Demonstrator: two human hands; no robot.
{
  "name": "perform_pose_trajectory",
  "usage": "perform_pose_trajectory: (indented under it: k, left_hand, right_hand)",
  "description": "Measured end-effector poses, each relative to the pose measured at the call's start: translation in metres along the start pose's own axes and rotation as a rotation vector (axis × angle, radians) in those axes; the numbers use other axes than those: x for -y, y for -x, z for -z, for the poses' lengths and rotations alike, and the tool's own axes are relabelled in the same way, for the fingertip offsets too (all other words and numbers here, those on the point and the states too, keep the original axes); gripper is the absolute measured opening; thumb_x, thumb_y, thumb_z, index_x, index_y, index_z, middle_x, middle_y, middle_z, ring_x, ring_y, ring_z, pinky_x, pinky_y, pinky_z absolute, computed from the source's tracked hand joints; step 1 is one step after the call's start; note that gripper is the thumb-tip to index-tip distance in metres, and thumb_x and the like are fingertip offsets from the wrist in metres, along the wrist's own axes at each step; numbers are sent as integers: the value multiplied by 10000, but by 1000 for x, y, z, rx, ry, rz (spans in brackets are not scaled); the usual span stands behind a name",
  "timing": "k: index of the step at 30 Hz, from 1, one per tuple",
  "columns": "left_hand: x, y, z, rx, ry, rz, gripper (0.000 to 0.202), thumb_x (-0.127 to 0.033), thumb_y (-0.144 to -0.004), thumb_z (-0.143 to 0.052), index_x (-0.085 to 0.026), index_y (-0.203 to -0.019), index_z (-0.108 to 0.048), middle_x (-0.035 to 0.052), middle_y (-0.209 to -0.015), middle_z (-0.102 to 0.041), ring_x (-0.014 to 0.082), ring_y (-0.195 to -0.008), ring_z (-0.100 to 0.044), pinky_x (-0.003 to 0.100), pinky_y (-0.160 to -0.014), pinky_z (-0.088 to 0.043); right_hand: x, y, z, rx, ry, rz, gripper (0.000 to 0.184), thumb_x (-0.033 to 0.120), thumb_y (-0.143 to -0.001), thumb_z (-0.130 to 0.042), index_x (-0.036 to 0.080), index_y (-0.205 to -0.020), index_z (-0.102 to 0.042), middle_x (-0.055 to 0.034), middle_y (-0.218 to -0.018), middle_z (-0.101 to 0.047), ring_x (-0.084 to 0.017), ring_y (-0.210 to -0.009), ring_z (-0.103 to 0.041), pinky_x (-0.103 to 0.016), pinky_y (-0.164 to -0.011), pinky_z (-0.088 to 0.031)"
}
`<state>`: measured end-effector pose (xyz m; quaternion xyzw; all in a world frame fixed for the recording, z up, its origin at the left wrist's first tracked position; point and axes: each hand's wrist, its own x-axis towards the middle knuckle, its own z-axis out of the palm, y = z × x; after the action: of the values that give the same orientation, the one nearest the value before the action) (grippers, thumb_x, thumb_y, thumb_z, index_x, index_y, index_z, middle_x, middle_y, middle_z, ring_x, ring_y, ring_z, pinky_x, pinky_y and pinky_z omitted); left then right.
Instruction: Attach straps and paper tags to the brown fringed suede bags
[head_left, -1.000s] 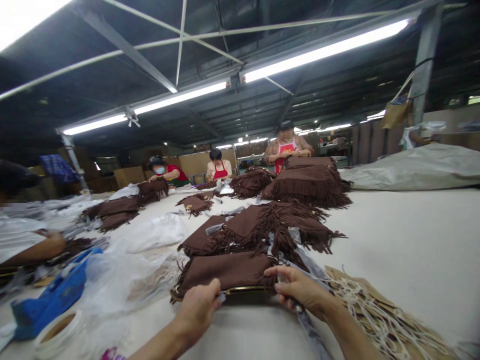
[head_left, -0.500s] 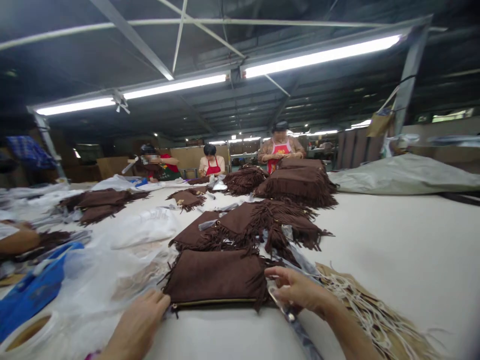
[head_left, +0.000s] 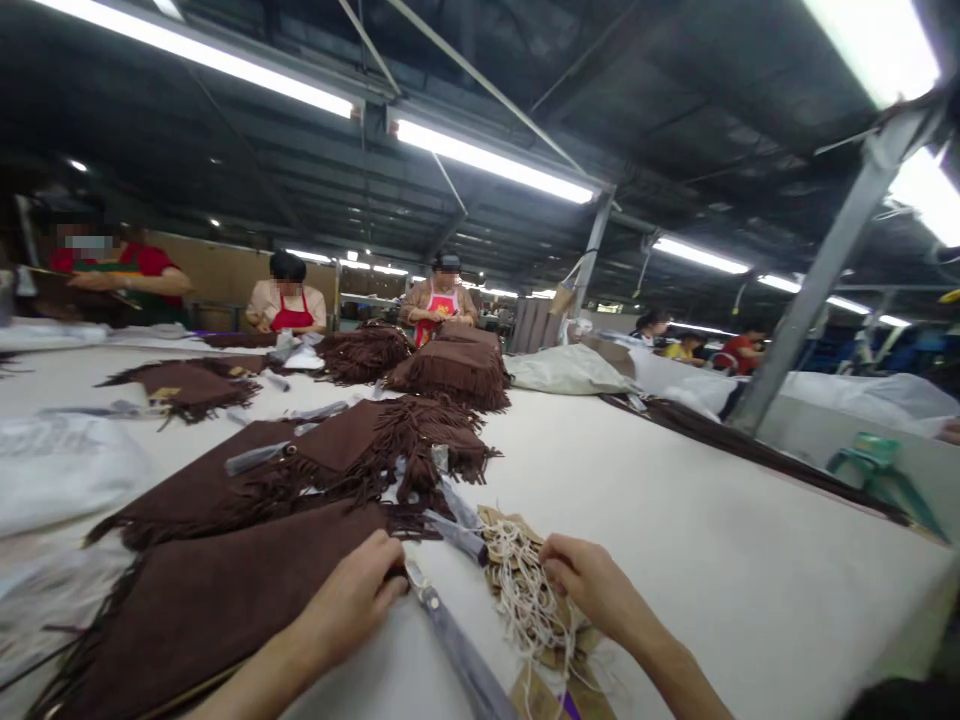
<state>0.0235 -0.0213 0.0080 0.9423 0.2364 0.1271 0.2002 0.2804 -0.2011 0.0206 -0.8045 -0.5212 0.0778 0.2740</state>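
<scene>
attention is shifting from the brown bag [head_left: 217,590], lying lower left, to the stringed tags [head_left: 531,590], lower right of centre: the right hand [head_left: 589,582] is now reaching them, the left [head_left: 366,578] curling beside the bag; whether either is gripping, i cannot tell.

Dk brn bag [head_left: 225,590], gold zip [head_left: 193,689]; tan tags [head_left: 555,655] w/ wht strings [head_left: 517,570]; off-wht table [head_left: 637,480]; red apron [head_left: 292,315].

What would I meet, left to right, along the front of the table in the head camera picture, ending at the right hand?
Clear plastic → nearest brown bag → left hand → wrapped strap → paper tags with white strings → right hand.
</scene>
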Motion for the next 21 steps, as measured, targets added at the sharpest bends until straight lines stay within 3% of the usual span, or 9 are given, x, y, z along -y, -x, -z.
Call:
perform_pose_trajectory:
  k: [3,6,11,13,15,18,21]
  left_hand:
    - [19,-16,-1,-35,-57,111,141,-155,-906,-460,-163,-874,-597,80,-982,-598,218,-949,-598,321,-857,-452]
    - [30,-19,-7,-31,-156,117,182,-144,-924,-421,-160,-934,-602,92,-1061,-576,226,-959,-608,336,-853,-459]
    - [29,-15,-12,-10,-284,59,280,-101,-938,-328,-163,-909,-600,91,-1015,-577,235,-934,-614,345,-808,-471]
    - [25,-15,-9,23,-334,64,288,-80,-923,-323,-161,-859,-592,91,-965,-580,234,-887,-620,340,-776,-474]
    - [21,-15,-6,43,-370,68,295,-60,-908,-315,-163,-837,-581,90,-935,-580,228,-841,-625,332,-745,-472]
    - [19,-13,-5,21,-381,46,303,-45,-894,-301,-172,-836,-570,83,-916,-580,223,-817,-629,319,-719,-463]
    - [21,-10,-3,1,-355,23,304,-50,-891,-297,-179,-837,-567,81,-922,-586,222,-824,-633,312,-709,-455]
  right_hand:
    - [-6,21,-2,12,5,-2,183,190,-816,-445,221,-772,-619,13,-650,-643,-163,-640,-586,-253,-613,-391]
    - [-2,45,-5,48,-22,58,185,194,-841,-458,216,-773,-629,4,-714,-660,-162,-700,-598,-251,-650,-405]
    - [22,77,-12,187,9,152,138,169,-789,-590,210,-889,-675,-29,-910,-668,-183,-853,-616,-266,-753,-449]
    - [25,86,-20,233,82,145,231,152,-727,-660,197,-952,-678,-61,-1017,-657,-213,-913,-618,-289,-789,-479]
    - [20,93,-34,222,156,126,311,135,-715,-666,178,-1023,-675,-106,-1093,-652,-260,-978,-621,-332,-845,-509]
    - [-3,104,-55,148,218,179,444,123,-817,-545,202,-1251,-600,-147,-1182,-651,-314,-1078,-614,-402,-925,-520]
    - [-21,109,-59,27,148,249,562,76,-876,-396,283,-1393,-478,-131,-1269,-616,-299,-1136,-602,-392,-937,-527]
